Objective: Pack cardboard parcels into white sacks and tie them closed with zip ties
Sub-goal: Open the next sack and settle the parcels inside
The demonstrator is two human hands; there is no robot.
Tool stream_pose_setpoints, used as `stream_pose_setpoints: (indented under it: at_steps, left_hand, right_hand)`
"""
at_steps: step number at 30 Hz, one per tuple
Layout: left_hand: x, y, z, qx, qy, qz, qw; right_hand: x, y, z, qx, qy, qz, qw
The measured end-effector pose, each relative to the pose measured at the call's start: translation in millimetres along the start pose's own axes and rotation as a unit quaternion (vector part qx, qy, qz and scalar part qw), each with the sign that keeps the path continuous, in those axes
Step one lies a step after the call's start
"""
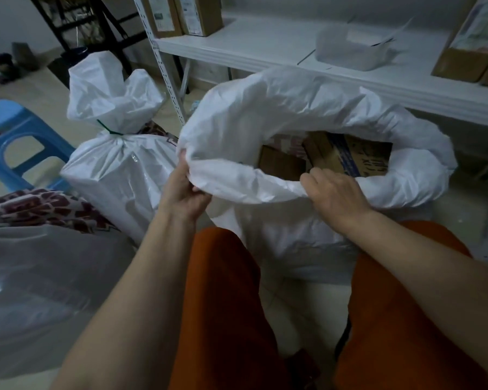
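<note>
The open white woven plastic sack stands on the floor between the person's knees, brown cardboard parcels inside. Thin, limp and probably slippery, its rolled rim is best gathered in bunches. Left hand and right hand both pinch the near rim. A tied white sack with a green zip tie crowds the left; a white metal shelf stands close behind.

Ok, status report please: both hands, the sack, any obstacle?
Left hand and right hand grip rim of open white plastic sack. Brown cardboard parcels inside. No tie yet. Nothing blocking.
</note>
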State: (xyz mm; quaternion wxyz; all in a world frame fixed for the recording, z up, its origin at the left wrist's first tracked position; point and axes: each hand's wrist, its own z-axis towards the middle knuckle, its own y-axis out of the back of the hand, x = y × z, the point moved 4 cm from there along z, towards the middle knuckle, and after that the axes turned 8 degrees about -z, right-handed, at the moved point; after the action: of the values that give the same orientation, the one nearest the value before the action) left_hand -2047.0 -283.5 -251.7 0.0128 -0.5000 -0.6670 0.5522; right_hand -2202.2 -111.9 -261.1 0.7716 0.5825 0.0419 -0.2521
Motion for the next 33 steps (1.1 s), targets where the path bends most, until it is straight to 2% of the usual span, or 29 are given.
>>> stream_pose_setpoints:
  at_steps: [1, 3, 5, 7, 9, 11, 13, 15, 16, 18, 19, 20, 22, 24, 26, 30, 33]
  left_hand:
    - [-4, 1, 9, -0.018, -0.014, -0.003, 1.000]
    - [-3, 2, 20, -0.080, -0.035, 0.075, 0.993]
    - [-5, 6, 13, -0.196, -0.035, 0.178, 0.964]
    - [-4, 15, -11, -0.314, -0.105, 0.208, 0.920]
    - [11, 3, -44, -0.296, -0.157, 0.275, 0.901]
    - [32, -10, -63, -0.250, -0.144, 0.263, 0.921]
    - [38, -14, -52, -0.246, -0.108, 0.230, 0.936]
    - [35, -15, -34, -0.240, -0.043, 0.216, 0.945]
    - [36, -12, -25, -0.214, -0.010, 0.186, 0.959]
    - [45, -8, -16, -0.159, 0.079, 0.042, 0.983]
    - [52, -8, -15, -0.126, 0.124, -0.022, 0.984]
    - [56, -4, -17, -0.104, 0.147, -0.027, 0.983]
    - [51, 5, -13, -0.125, 0.122, 0.071, 0.982]
    - [38, 14, -13, -0.211, 0.027, 0.178, 0.961]
    - [28, 12, -21, -0.260, -0.052, 0.203, 0.943]
    - [24, -19, -27, -0.195, -0.079, 0.270, 0.940]
    - [20, -28, -11, -0.169, -0.016, 0.247, 0.954]
  right_hand:
    - [0, 0, -2, -0.002, 0.011, -0.002, 1.000]
    - [-2, 0, -4, 0.001, 0.004, 0.000, 1.000]
    - [-5, -1, -6, 0.011, -0.010, 0.000, 1.000]
    - [-5, -3, -7, 0.016, -0.014, -0.003, 1.000]
    - [0, -3, -7, 0.011, -0.009, -0.003, 1.000]
    - [8, -4, -8, 0.007, 0.008, -0.010, 1.000]
    - [11, -5, -11, -0.006, 0.019, -0.016, 1.000]
    - [9, -3, -16, -0.018, 0.022, -0.017, 0.999]
    - [7, -1, -17, -0.022, 0.022, -0.015, 0.999]
    - [2, 5, -17, -0.040, 0.019, -0.020, 0.999]
    - [-1, 8, -15, -0.051, 0.017, -0.029, 0.998]
    - [-3, 11, -14, -0.057, 0.016, -0.040, 0.997]
    - [-3, 13, -13, -0.066, 0.027, -0.065, 0.995]
    - [5, 11, -16, -0.065, 0.053, -0.078, 0.993]
    - [12, 8, -20, -0.077, 0.068, -0.075, 0.992]
    - [17, 13, -22, -0.064, 0.072, -0.072, 0.993]
    - [16, 13, -31, -0.082, 0.080, -0.065, 0.991]
